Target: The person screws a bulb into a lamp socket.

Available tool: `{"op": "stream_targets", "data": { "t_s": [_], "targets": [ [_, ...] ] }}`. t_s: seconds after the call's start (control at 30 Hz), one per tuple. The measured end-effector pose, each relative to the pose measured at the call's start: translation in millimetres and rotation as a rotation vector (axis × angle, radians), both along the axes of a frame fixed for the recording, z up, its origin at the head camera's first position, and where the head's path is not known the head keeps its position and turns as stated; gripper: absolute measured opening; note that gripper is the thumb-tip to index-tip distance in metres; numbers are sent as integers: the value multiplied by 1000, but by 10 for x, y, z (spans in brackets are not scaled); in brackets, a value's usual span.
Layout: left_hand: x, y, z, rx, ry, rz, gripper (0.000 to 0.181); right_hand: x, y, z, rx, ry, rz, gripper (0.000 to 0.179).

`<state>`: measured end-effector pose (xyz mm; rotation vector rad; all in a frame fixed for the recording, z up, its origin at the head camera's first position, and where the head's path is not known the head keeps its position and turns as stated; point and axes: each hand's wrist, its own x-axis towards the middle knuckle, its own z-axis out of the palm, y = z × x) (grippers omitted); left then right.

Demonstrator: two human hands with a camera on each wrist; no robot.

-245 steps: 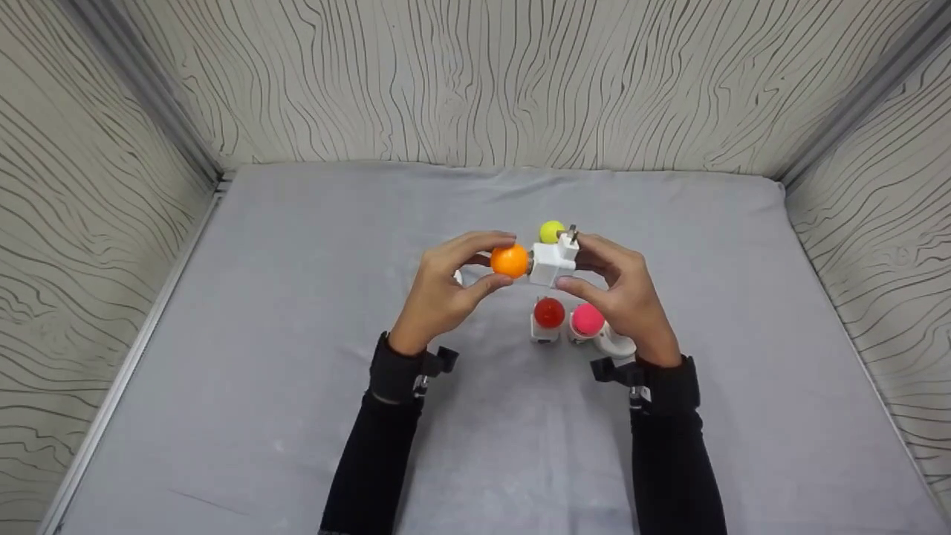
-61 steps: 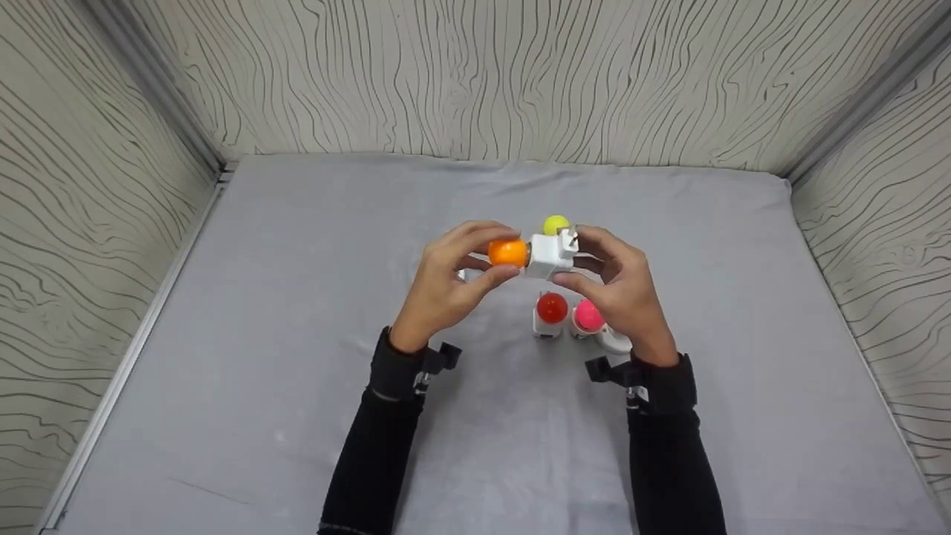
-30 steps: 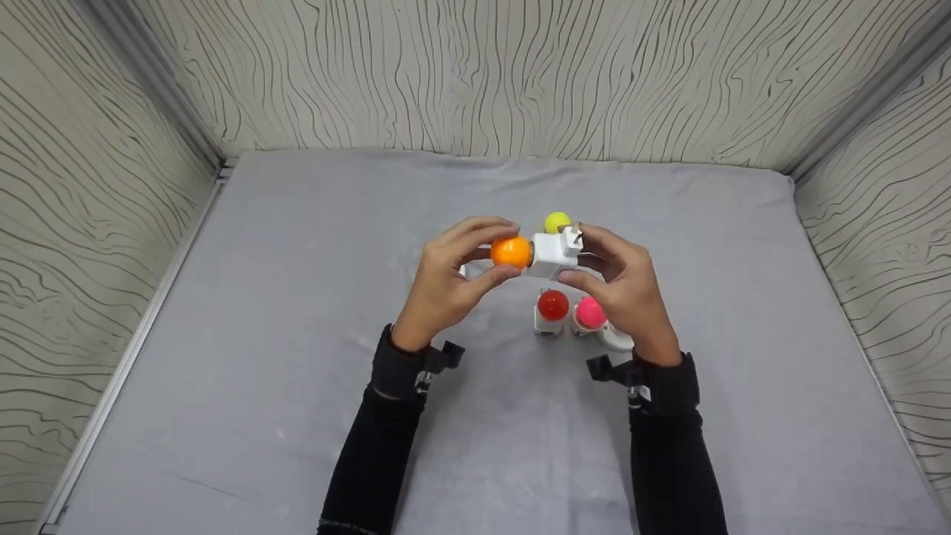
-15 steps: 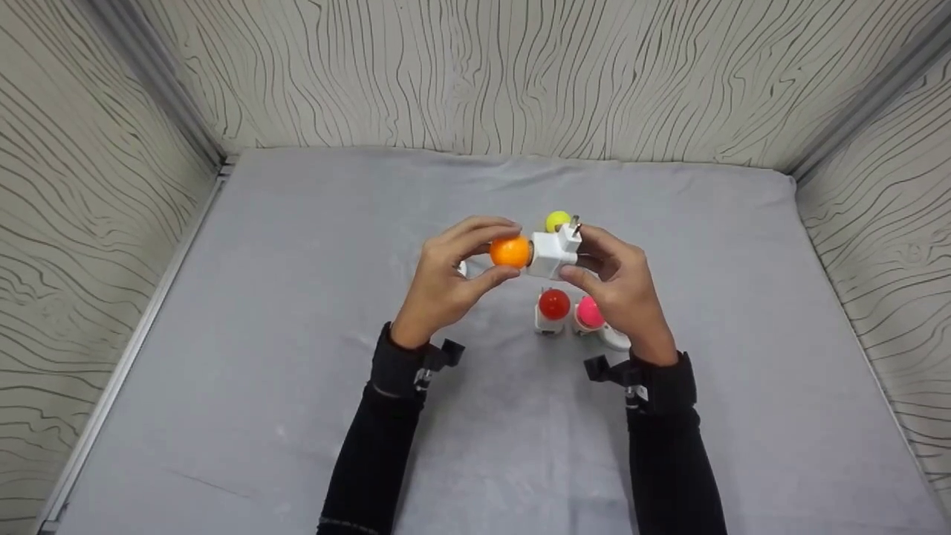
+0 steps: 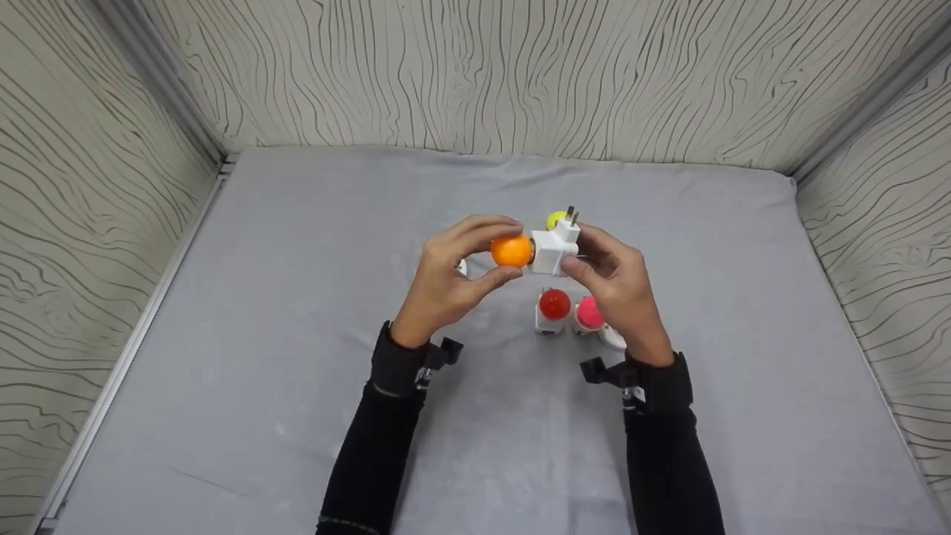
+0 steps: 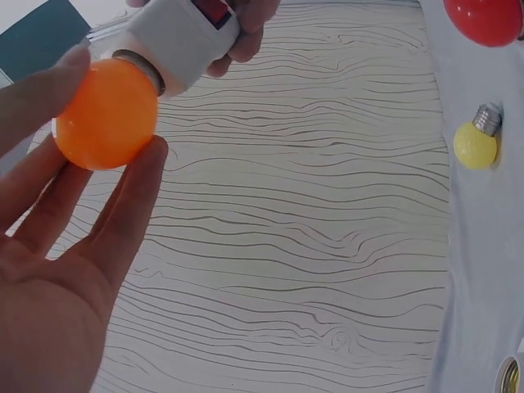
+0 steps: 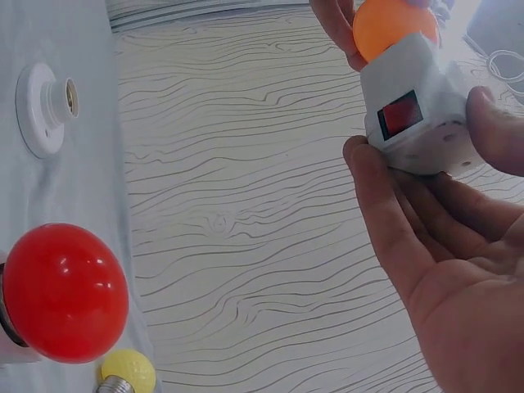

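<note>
My left hand (image 5: pixel 449 279) pinches an orange light bulb (image 5: pixel 511 251) between thumb and fingers. My right hand (image 5: pixel 617 279) grips a white plug-in lamp socket (image 5: pixel 551 253), whose metal prongs (image 5: pixel 571 216) point up and away in the head view. The bulb's metal screw base (image 6: pixel 141 69) sits in the socket's mouth, only a narrow ring of it showing. On the socket's side is a red switch (image 7: pixel 400 114). Bulb and socket are held in the air above the cloth, lying sideways end to end.
On the grey cloth (image 5: pixel 297 334) stand a red bulb (image 5: pixel 554 305) and a pink bulb (image 5: pixel 591 312) in white holders. Right of them lies a white round base (image 5: pixel 614 339). A yellow bulb (image 6: pixel 475 146) lies behind the socket; another white round holder (image 7: pixel 41 110) is partly behind my left hand.
The socket has turned in my right hand, its prongs swinging from pointing rightward toward me to pointing up. My right thumb has shifted slightly. Both hands still hold bulb and socket together.
</note>
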<state>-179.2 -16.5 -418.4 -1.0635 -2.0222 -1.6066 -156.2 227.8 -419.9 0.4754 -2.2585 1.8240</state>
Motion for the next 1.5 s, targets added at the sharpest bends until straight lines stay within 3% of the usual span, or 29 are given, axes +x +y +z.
{"op": "stream_targets", "data": {
  "t_s": [0.23,0.47,0.57,0.8,1.0,1.3,1.5],
  "targets": [
    [2,14,8,-43,44,25,42,-4,-16,13,-6,14,-54,53],
    [-9,43,-27,-87,40,94,44,-32,-33,-20,259,250,-147,54],
    [-8,54,-35,-108,38,113,46,-35,-25,-34,368,309,-111,45],
    [-1,77,-57,-185,55,148,45,-50,-45,-73,549,331,-3,43],
    [-3,91,-96,-273,27,150,44,-83,-67,-136,616,302,38,39],
    [-44,74,-157,-467,-132,58,46,-170,-103,-322,710,125,94,36],
    [-95,80,-212,-579,-195,35,36,-229,-118,-443,739,87,156,31]
  ]
}}
